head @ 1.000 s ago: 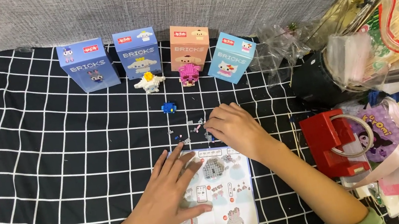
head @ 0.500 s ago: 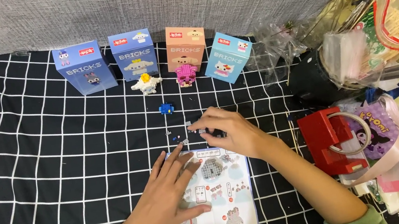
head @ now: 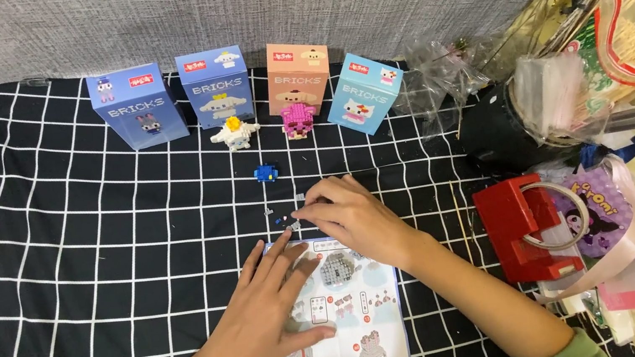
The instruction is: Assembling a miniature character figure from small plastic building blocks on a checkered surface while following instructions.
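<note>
We take the instruction sheet [head: 340, 319] as our landmark; it lies on the black checked cloth [head: 77, 267] that covers the table. Our left hand [head: 270, 309] rests flat on the sheet's left half, fingers spread and pressing the paper, gripping nothing. Our right hand [head: 354, 219] sits just beyond the sheet's far edge, its grip pressed together at the fingertips on something we cannot make out. The tiny loose bricks [head: 283, 219] lie on the cloth just beyond the sheet's far left corner, touching or almost touching the right fingertips. A small blue brick piece [head: 266, 173] lies farther beyond the sheet, apart from both hands. Beyond it stand a white brick figure [head: 235, 133] and a pink brick figure [head: 298, 119], each in front of a row of four boxes [head: 216, 86]. To the right of the sheet, well apart, sits a red plastic object [head: 525, 226].
</note>
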